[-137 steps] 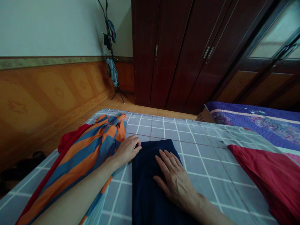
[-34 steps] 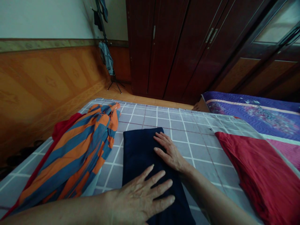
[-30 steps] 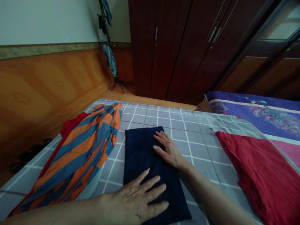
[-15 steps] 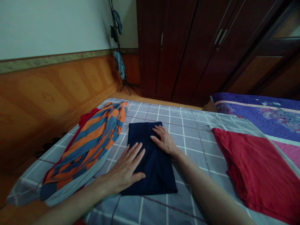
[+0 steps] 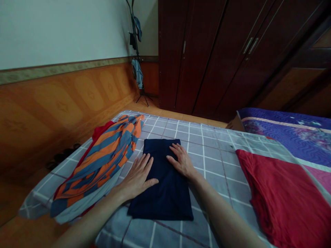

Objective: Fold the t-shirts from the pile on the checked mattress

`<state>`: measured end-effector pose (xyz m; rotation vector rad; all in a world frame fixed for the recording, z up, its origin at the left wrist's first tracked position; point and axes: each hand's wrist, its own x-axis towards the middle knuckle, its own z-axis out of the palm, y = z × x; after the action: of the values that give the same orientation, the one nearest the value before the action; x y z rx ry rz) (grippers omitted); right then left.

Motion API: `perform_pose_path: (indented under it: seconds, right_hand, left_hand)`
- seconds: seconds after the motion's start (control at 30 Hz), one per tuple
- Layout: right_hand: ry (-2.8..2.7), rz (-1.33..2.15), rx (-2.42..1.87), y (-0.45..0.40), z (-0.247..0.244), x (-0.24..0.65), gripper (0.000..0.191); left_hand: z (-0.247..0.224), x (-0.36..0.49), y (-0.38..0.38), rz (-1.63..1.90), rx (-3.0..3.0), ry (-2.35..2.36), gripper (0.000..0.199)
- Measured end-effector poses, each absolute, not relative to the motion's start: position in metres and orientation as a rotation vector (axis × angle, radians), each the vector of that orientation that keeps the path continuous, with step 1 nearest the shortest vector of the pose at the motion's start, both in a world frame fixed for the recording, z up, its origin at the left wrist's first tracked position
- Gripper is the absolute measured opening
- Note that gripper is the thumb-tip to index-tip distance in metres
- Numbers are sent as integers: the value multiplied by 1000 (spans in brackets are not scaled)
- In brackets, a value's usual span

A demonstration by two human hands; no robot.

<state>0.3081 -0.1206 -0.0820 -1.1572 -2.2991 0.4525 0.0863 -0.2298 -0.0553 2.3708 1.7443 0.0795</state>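
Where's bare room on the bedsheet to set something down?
Bare grey checked sheet runs between the folded navy cloth and the folded red cloth, and past the navy cloth's far edge. Crowded at left: the left hand sits between the navy cloth and the orange-and-blue striped cloth.

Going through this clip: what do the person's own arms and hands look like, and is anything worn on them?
The left hand and right hand are bare, with no gloves, and no ring, watch or bracelet shows. The left forearm and right forearm are bare too, with no sleeve in view.
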Motion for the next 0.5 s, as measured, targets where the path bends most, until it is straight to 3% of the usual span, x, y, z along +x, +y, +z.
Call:
perform_pose_path:
  seconds: [0.33,0.5]
  right_hand:
    - [-2400,381,-1202,-139,-57,303,76]
    - [-2637,234,-876,-193,-26,320,78]
  left_hand:
    - [-46,83,-240,58,2356,1748,95]
    - [-46,78,-259,59,2394,1605,100]
